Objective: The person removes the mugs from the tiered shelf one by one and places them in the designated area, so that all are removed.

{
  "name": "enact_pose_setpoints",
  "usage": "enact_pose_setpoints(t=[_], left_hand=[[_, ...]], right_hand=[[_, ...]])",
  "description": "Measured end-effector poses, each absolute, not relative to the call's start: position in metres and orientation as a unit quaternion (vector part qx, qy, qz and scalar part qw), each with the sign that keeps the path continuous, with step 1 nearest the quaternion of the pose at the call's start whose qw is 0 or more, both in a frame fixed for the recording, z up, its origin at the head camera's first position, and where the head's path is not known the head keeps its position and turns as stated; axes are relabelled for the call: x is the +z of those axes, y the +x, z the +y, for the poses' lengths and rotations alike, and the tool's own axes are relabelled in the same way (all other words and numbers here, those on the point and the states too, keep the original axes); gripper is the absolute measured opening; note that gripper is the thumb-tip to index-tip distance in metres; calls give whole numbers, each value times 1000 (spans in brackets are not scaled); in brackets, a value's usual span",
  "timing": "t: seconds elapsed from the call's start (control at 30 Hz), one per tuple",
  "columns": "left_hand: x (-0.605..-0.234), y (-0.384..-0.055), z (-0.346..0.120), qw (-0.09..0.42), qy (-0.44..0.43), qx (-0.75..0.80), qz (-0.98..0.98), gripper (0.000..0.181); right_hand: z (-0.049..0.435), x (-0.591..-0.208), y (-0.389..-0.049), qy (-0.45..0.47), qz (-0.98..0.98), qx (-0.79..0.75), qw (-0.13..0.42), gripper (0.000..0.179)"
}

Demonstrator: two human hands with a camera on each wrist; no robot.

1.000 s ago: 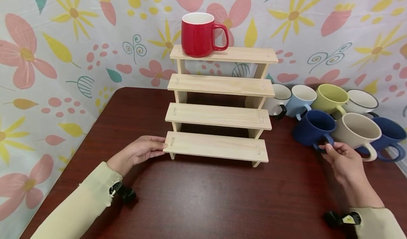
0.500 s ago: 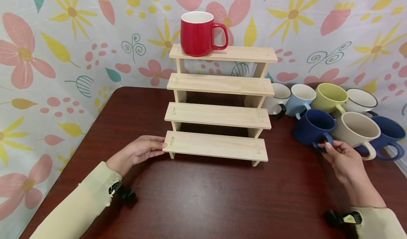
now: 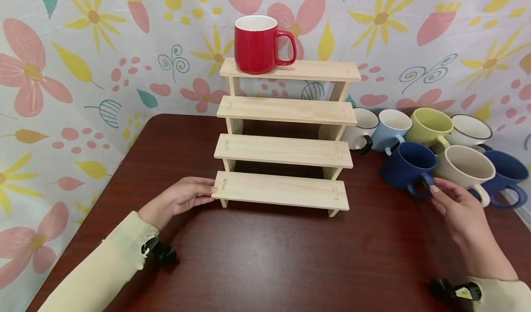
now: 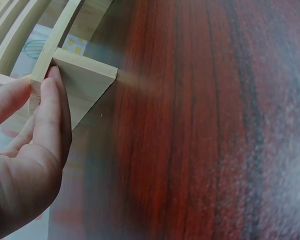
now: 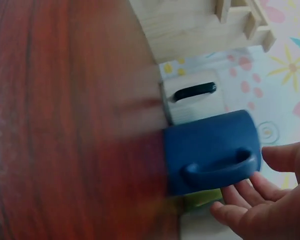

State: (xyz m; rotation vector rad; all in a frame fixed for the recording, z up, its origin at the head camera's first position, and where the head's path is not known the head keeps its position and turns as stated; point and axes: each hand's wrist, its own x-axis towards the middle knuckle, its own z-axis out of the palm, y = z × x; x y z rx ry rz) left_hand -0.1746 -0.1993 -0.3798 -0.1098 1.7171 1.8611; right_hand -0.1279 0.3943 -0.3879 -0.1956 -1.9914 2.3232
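Note:
In the head view my left hand (image 3: 184,197) pinches the left end of the lowest board of a four-step wooden shelf (image 3: 282,190). The left wrist view has the thumb above and fingers below that board end (image 4: 42,75). My right hand (image 3: 462,210) is beside the handle of a dark blue mug (image 3: 408,164). Seen from the right wrist, its thumb and fingers are spread apart by the mug handle (image 5: 222,172), not gripping it; fingertips are near or touching it. A red mug (image 3: 255,47) stands upright at the left of the top board.
Right of the shelf stand a ribbed white mug (image 3: 356,134), a light blue mug (image 3: 390,134), a yellow-green mug (image 3: 429,127), a black-rimmed white mug (image 3: 469,130), a beige mug (image 3: 464,169) and another blue mug (image 3: 504,173). A patterned cloth (image 3: 137,21) hangs behind the table (image 3: 265,261).
My right hand has let go of the dark blue mug's handle and shifted slightly right. The mug stays standing in place, and my left hand keeps its hold on the shelf.

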Motion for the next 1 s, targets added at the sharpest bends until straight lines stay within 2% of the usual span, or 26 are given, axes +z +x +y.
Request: enact_pose_setpoints(t=[0.17, 0.3, 0.53, 1.0], left_hand=[[-380, -174, -199, 299, -40, 701, 646, 59], [-380, -173, -199, 298, -37, 702, 646, 59], [-381, -173, -199, 296, -37, 703, 646, 60], [-382, -174, -200, 294, -36, 704, 646, 60]], right_hand=[[383, -371, -119, -56, -665, 736, 113, 30], [363, -356, -119, -4, -595, 790, 150, 29], [317, -331, -144, 108, -572, 801, 140, 26], [223, -279, -197, 129, -593, 789, 96, 17]])
